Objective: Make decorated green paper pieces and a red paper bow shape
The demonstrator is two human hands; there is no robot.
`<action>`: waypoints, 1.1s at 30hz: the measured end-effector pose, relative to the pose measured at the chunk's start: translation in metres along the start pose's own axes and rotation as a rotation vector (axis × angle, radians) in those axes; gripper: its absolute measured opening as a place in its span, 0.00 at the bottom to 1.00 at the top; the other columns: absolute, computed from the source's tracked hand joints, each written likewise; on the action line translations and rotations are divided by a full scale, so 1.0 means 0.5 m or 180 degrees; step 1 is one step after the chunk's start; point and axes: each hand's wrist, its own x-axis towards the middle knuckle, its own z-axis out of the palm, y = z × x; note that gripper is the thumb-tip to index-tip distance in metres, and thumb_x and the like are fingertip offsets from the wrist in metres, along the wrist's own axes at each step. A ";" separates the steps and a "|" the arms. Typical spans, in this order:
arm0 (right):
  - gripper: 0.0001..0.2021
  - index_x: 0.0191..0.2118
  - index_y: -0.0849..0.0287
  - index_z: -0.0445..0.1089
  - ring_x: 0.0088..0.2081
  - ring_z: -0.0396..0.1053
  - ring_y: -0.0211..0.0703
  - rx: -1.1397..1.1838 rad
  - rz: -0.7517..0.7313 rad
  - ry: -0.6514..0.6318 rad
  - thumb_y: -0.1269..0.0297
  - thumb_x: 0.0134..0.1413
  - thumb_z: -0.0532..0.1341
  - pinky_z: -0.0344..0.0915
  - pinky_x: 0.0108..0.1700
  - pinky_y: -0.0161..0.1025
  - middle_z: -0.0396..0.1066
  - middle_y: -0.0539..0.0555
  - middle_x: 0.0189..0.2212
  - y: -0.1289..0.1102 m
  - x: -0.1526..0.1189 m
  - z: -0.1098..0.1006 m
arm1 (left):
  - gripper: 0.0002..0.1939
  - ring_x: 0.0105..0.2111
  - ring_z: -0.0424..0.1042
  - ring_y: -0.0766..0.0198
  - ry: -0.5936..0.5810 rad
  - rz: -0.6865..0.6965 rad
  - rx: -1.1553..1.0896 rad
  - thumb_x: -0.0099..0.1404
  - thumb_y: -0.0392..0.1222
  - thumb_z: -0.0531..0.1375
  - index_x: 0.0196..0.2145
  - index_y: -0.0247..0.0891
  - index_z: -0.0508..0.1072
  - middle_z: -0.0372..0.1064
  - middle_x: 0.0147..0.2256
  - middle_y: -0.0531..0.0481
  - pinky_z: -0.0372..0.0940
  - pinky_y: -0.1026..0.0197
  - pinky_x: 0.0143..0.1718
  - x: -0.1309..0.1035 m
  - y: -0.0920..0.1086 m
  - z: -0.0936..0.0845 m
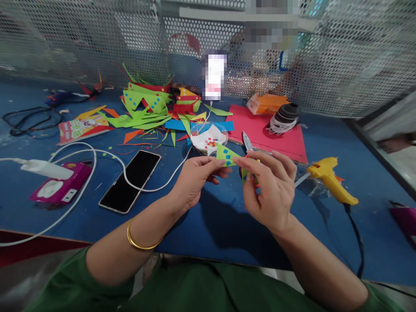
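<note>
My left hand (195, 177) pinches a small green paper triangle (225, 155) dotted with blue and red squares, holding it above the blue table (211, 225). My right hand (271, 186) touches the same triangle at its right tip with thumb and forefinger. It also grips scissors (247, 142) whose blades point up and away. Just behind the triangle sits a clear dish (208, 139) with tiny coloured paper squares.
A phone (130, 180) on a white cable lies left of my hands, with a pink box (60, 188) further left. A yellow glue gun (331, 178) lies right. Red paper (276, 134), a thread spool (284, 118) and green paper scraps (146, 108) lie behind, before a mesh wall.
</note>
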 end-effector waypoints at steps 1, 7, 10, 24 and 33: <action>0.31 0.56 0.46 0.66 0.51 0.76 0.52 0.0003 0.0008 0.0054 0.81 0.47 0.57 0.58 0.60 0.54 0.81 0.49 0.44 0.000 0.000 -0.001 | 0.07 0.27 0.73 0.68 0.0006 0.0002 0.0014 0.56 0.44 0.69 0.27 0.37 0.81 0.78 0.27 0.48 0.62 0.67 0.26 0.000 0.000 0.000; 0.26 0.52 0.49 0.69 0.49 0.77 0.50 -0.0187 -0.0218 0.0034 0.80 0.49 0.57 0.60 0.59 0.52 0.81 0.49 0.41 0.002 0.001 0.002 | 0.08 0.27 0.73 0.67 -0.0004 0.0080 0.0084 0.57 0.45 0.68 0.28 0.37 0.81 0.78 0.27 0.48 0.62 0.66 0.27 0.001 0.000 0.000; 0.23 0.51 0.52 0.70 0.49 0.77 0.48 -0.0280 -0.0364 0.0093 0.80 0.51 0.56 0.59 0.59 0.50 0.82 0.49 0.38 0.001 0.001 0.007 | 0.09 0.27 0.73 0.67 -0.0020 0.0116 0.0070 0.56 0.46 0.69 0.28 0.37 0.81 0.78 0.27 0.49 0.62 0.66 0.27 0.000 -0.002 -0.001; 0.08 0.44 0.55 0.74 0.41 0.75 0.49 0.0923 0.1627 -0.0287 0.62 0.60 0.62 0.68 0.47 0.50 0.80 0.53 0.36 0.037 0.007 0.002 | 0.07 0.28 0.73 0.67 0.0078 0.0350 0.0513 0.57 0.44 0.67 0.26 0.38 0.79 0.79 0.28 0.48 0.61 0.66 0.27 0.006 -0.002 -0.001; 0.11 0.43 0.57 0.75 0.32 0.72 0.40 0.1415 0.2276 -0.0241 0.63 0.54 0.64 0.67 0.35 0.40 0.76 0.49 0.29 0.026 0.014 0.003 | 0.11 0.29 0.73 0.65 -0.0067 0.0272 0.0434 0.58 0.49 0.66 0.26 0.39 0.78 0.79 0.30 0.47 0.61 0.64 0.27 0.008 -0.003 -0.003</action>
